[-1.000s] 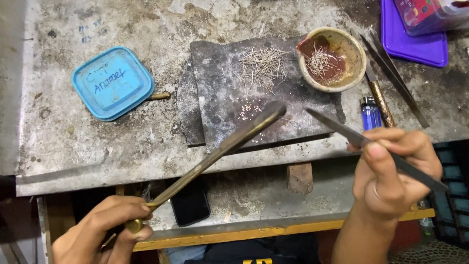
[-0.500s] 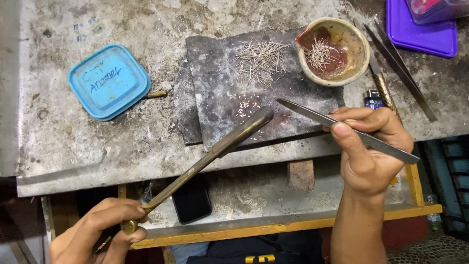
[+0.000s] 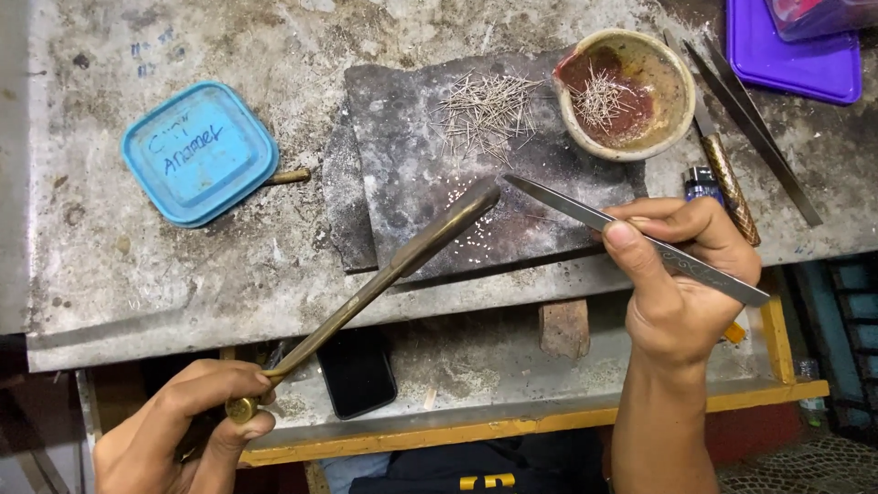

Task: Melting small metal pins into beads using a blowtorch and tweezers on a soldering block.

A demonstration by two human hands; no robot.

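Note:
My left hand (image 3: 187, 428) grips the base of a long brass torch pipe (image 3: 384, 274), whose nozzle reaches over the dark slab (image 3: 402, 183). My right hand (image 3: 681, 274) holds steel tweezers (image 3: 604, 220), their tips just right of the nozzle above tiny silver beads (image 3: 462, 229) on the slab. A pile of thin wire pins (image 3: 485, 105) lies at the slab's far part. More pins sit in a round clay bowl (image 3: 626, 91) with a reddish inside.
A blue square lidded box (image 3: 198, 151) lies on the grey bench at left. Spare tweezers and a tool with a patterned handle (image 3: 732, 183) lie at right, beside a blue lighter (image 3: 702, 181). A purple tray (image 3: 796, 55) is at top right. A dark phone (image 3: 357, 370) rests on the lower shelf.
My right hand has moved left with the tweezers, bringing their tips over the slab close to the torch nozzle. The nozzle has shifted slightly left over the beads.

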